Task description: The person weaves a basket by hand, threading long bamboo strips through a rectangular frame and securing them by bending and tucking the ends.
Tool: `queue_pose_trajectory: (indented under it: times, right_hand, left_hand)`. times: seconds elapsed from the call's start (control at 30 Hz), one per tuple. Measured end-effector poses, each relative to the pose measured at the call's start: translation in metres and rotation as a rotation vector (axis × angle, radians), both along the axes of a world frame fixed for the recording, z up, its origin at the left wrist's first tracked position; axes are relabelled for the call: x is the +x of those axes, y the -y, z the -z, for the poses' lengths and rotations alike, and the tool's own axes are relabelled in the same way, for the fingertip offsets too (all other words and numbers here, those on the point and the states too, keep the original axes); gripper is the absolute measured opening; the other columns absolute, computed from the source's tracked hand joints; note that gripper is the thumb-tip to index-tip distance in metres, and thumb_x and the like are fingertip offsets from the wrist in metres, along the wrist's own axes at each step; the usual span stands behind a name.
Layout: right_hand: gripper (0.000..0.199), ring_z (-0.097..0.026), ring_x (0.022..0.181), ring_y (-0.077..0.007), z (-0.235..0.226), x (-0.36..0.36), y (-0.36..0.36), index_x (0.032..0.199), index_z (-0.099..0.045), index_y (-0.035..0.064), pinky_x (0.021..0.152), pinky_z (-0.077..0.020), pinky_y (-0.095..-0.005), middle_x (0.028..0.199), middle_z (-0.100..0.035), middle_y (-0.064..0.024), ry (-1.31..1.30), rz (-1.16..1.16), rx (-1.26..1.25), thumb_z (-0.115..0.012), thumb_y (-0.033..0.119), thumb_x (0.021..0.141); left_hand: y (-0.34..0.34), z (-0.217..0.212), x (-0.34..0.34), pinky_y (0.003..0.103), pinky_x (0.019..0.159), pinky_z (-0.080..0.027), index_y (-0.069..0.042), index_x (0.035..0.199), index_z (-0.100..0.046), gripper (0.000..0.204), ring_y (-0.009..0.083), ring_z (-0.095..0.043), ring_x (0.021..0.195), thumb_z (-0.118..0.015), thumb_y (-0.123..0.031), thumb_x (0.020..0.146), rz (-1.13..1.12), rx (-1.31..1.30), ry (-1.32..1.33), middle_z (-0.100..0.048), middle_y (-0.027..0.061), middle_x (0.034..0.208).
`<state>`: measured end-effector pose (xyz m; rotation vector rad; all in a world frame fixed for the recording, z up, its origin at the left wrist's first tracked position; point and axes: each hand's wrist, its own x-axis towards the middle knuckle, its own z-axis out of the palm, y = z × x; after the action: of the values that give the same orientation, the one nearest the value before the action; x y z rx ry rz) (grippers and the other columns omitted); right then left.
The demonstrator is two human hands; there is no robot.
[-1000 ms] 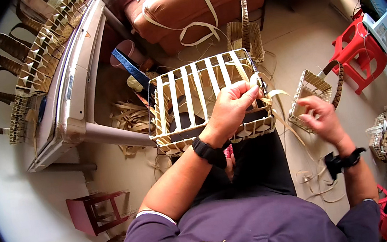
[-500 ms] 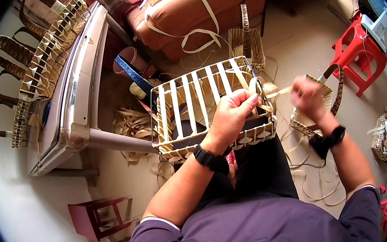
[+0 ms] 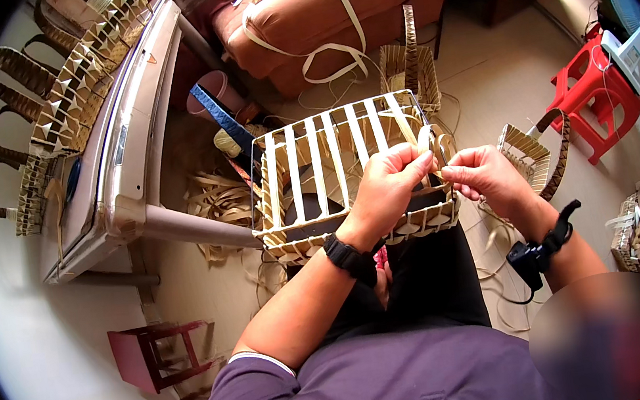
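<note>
Half-woven basket (image 3: 333, 174), centre of frame: pale cream upright slats, tan zigzag weave along its base. Sofa (image 3: 360, 3), top centre: rust brown. Plastic stool (image 3: 590, 91), upper right: bright red. Shirt (image 3: 375, 385), bottom: purple with white print. Wristbands (image 3: 347, 257): black.

Purple short-sleeved shirt (image 3: 375, 389) with pale chest print; dark trousers (image 3: 418, 284); black wristwatch (image 3: 351, 258) on each wrist.
</note>
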<state>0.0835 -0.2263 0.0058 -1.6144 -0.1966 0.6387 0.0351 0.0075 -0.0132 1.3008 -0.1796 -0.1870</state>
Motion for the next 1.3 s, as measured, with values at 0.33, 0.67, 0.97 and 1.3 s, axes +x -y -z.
queue_pose_trajectory:
  times: [0.33,0.67,0.97,1.3]
  right_hand:
    - [0.010,-0.058,0.067,-0.0036,0.000,-0.008,-0.012,0.089,-0.070,0.0044,0.060,-0.0429,-0.0211,0.079,-0.067,0.0038,-0.130,0.086,0.062,-0.079,0.001,0.090]
    - [0.010,-0.048,0.051,-0.0065,-0.015,0.019,-0.011,0.086,-0.077,0.0029,0.048,-0.0329,-0.0253,0.069,-0.065,0.0016,-0.237,-0.070,-0.098,-0.075,0.011,0.090]
    - [0.042,-0.058,0.060,-0.0092,-0.049,0.025,-0.005,0.071,-0.072,-0.0006,0.055,-0.0439,-0.0336,0.063,-0.063,-0.0026,0.287,-0.265,-0.522,-0.083,0.033,0.094]
    - [0.036,-0.064,0.084,-0.0267,-0.129,0.011,0.042,0.078,-0.074,-0.0040,0.076,-0.0507,-0.0400,0.085,-0.062,-0.0128,0.654,-0.258,-0.676,-0.095,0.025,0.082]
  left_hand:
    - [0.019,-0.010,-0.005,0.032,0.099,-0.059,-0.002,0.132,-0.057,0.032,0.0155,-0.066,0.119,-0.074,-0.003,0.104,-0.333,-0.103,0.017,-0.064,0.0048,0.127]
    - [0.026,-0.005,-0.013,0.039,0.120,-0.046,-0.007,0.125,-0.062,0.025,0.0181,-0.054,0.143,-0.069,0.004,0.104,-0.330,0.032,0.148,-0.052,0.0070,0.144]
    - [0.020,-0.017,-0.013,0.027,0.111,-0.050,-0.005,0.121,-0.065,0.017,0.0098,-0.064,0.124,-0.067,0.003,0.107,-0.238,-0.109,0.086,-0.063,0.0034,0.137]
    - [0.034,-0.034,-0.011,0.041,0.086,-0.055,-0.014,0.136,-0.079,0.041,0.0300,-0.065,0.092,-0.083,-0.012,0.095,-0.241,0.755,0.620,-0.077,0.0109,0.098]
